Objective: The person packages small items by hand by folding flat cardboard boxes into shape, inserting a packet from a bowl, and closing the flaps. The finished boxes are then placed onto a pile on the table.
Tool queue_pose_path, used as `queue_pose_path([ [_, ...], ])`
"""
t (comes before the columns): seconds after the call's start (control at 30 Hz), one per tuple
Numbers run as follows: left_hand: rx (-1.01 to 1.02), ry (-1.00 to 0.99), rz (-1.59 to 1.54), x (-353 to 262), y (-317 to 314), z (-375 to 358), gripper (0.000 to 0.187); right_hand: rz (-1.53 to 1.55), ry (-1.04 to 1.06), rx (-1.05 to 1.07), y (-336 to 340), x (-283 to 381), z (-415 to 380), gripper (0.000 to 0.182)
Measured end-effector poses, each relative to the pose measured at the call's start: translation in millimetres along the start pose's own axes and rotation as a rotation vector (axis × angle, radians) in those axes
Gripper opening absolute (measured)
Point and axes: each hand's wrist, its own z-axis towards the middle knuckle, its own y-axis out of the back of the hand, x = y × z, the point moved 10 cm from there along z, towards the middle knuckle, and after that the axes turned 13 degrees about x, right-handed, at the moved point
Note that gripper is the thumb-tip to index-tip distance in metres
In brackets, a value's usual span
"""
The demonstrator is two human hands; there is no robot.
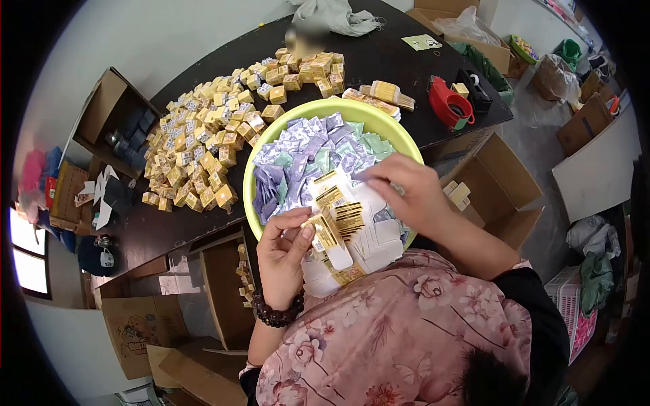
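Observation:
My left hand [284,250] is closed on a small gold-and-white carton [326,233], with a white flap showing at its lower end. Over the yellow-green basin [405,132], the fingers of my right hand [409,193] pinch a purple sachet [362,175], partly hidden by the fingertips. Many purple and green sachets [308,145] fill the basin. Flattened gold-and-white cartons [369,237] lie in a pile at its near side, under and between my hands.
Many small yellow boxes [196,145] cover the left of the dark table [223,57]. A red tape roll [450,101] and a black tape dispenser [476,91] sit at the right. Cardboard boxes [504,172] stand on the floor around, one holding yellow cartons.

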Motion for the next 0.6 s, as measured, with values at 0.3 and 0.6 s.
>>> queue_pose_path([
  [0.3, -0.237, -0.109, -0.483, 3.5, 10.0, 8.0, 0.012, -0.224, 0.362, -0.112, -33.8, 67.5, -13.9, 0.028],
  [0.6, -0.229, -0.154, -0.553, 10.7, -4.4, 3.4, 0.010, -0.318, 0.370, -0.146, -43.2, 59.2, -12.9, 0.026],
])
